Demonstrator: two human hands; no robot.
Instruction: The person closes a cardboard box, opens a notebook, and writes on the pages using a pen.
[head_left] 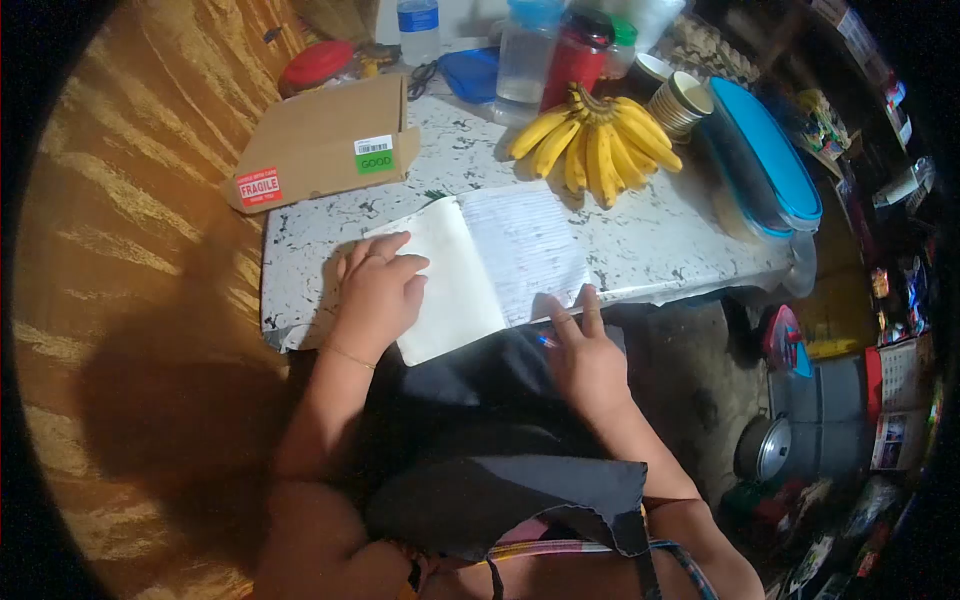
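Observation:
An open notebook (pixel 448 285) lies at the table's near edge, its left page blank and its right page (pixel 525 250) lined and covered in handwriting. My left hand (pixel 380 285) rests on the blank page with its fingers apart, holding nothing. At the lower right corner of the written page is my right hand (pixel 588 355), two fingers stretched toward the paper. A pen (pixel 547 341) with a blue end pokes out beside that hand's palm; the rest of it is hidden by the hand.
A bunch of bananas (pixel 600 145) lies beyond the notebook. Behind it stand a clear pitcher (pixel 522 70), a red jar (pixel 578 65) and stacked paper cups (pixel 680 105). A blue-lidded container (pixel 765 150) stands at right, a cardboard box (pixel 320 140) at left, a water bottle (pixel 418 30) at the back.

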